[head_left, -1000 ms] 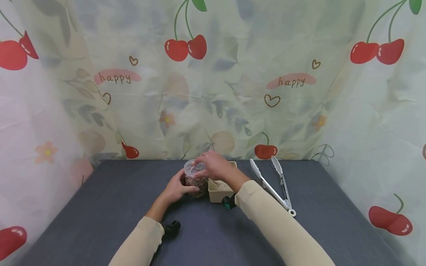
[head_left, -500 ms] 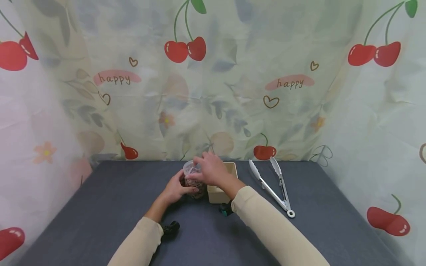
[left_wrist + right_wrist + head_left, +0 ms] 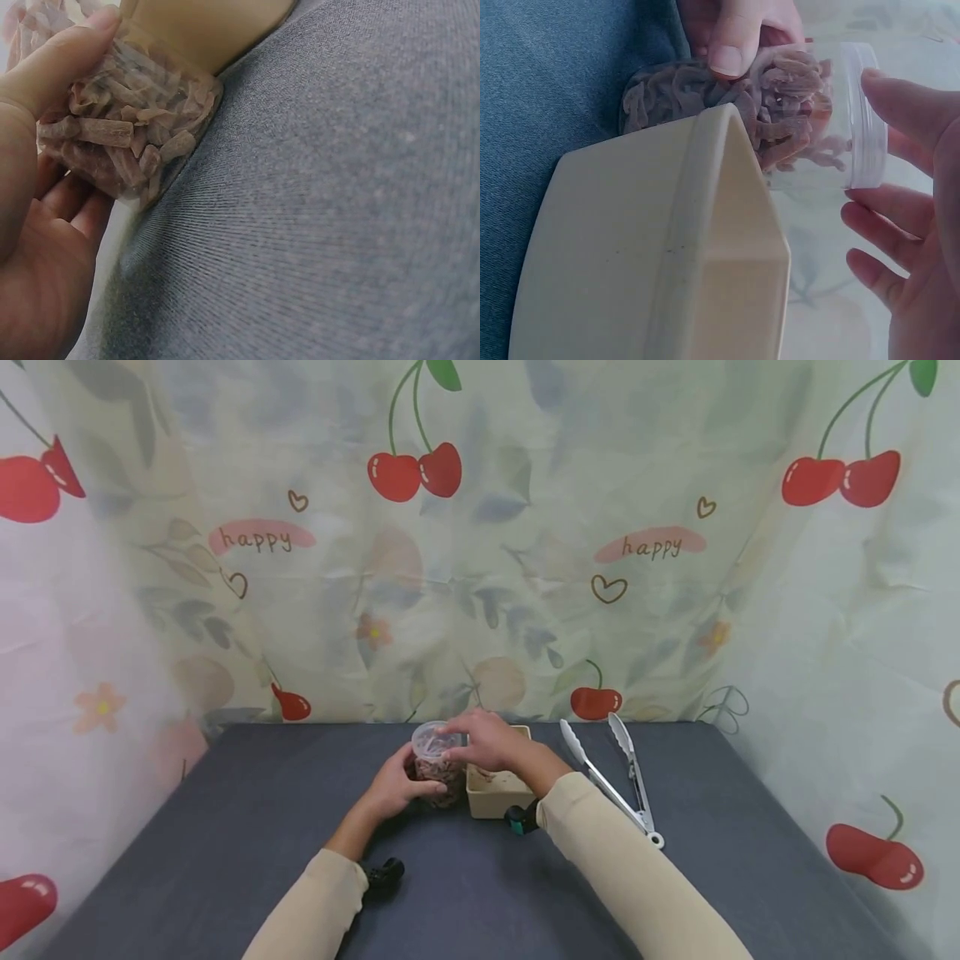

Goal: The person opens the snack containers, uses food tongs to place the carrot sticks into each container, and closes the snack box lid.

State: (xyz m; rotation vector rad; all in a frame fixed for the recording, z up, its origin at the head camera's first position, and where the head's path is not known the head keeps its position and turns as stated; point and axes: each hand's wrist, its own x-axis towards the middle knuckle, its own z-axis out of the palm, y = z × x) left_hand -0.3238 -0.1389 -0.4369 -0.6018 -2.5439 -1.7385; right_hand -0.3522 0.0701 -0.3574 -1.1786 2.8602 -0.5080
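Note:
A clear plastic jar (image 3: 444,785) stands on the table, filled with dried brownish strips (image 3: 106,132). My left hand (image 3: 393,787) grips the jar's side, thumb across the front and fingers round the back. On the jar's top sits a clear lid (image 3: 866,120), and my right hand (image 3: 489,742) holds its rim between the thumb and fingers. In the right wrist view the thumb is on the rim's near edge, with the index and middle fingers at the opposite edge. Whether the lid is loose cannot be told.
A cream rectangular box (image 3: 495,806) stands right beside the jar, with some brownish bits inside, partly covered by the right forearm. Farther right, spread metal tongs (image 3: 613,792) lie on the dark table (image 3: 285,827). A printed cloth (image 3: 480,568) hangs behind.
My right hand turned over the lid to the left, then swung back to the right, showing more of the lid. The left hand and jar have stayed in place.

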